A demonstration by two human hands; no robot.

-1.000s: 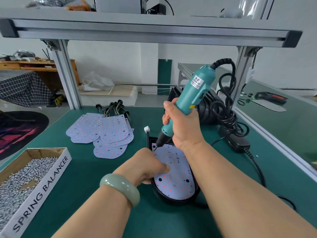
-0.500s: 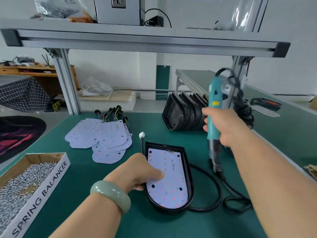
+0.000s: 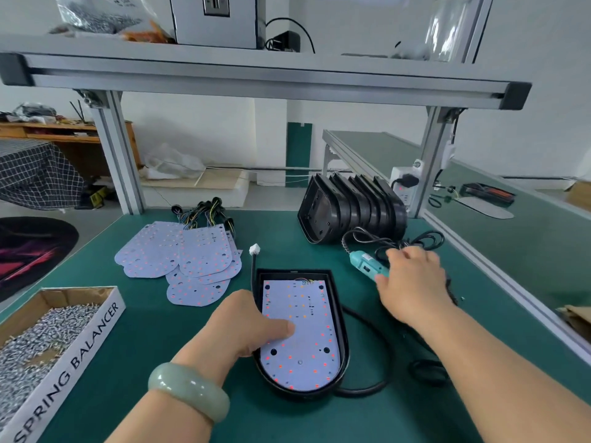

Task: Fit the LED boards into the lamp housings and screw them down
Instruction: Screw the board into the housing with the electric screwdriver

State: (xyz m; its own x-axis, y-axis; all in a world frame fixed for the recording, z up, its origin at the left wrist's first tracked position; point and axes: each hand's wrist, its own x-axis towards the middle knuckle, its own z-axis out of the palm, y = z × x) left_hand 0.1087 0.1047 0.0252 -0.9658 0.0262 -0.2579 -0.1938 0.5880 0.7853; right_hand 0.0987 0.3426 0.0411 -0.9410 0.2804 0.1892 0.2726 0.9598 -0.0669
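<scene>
At frame centre, one LED board (image 3: 299, 330) lies in one black housing (image 3: 340, 318), pressed by the curled left hand (image 3: 248, 327). The right hand (image 3: 412, 282) loosely grasps one teal screwdriver (image 3: 364, 266). Upper right, six stacked housings (image 3: 348, 209).

Left hand (image 3: 246, 327) presses LED board (image 3: 300, 334) inside black lamp housing (image 3: 340, 318); right hand (image 3: 412, 282) grips teal electric screwdriver (image 3: 364, 266) lying low over green bench mat (image 3: 153, 340).

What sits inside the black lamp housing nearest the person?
A pale LED board fills the black lamp housing, with the left hand pressing it. Wire ends show at its far edge; whatever lies beneath is covered.
</scene>
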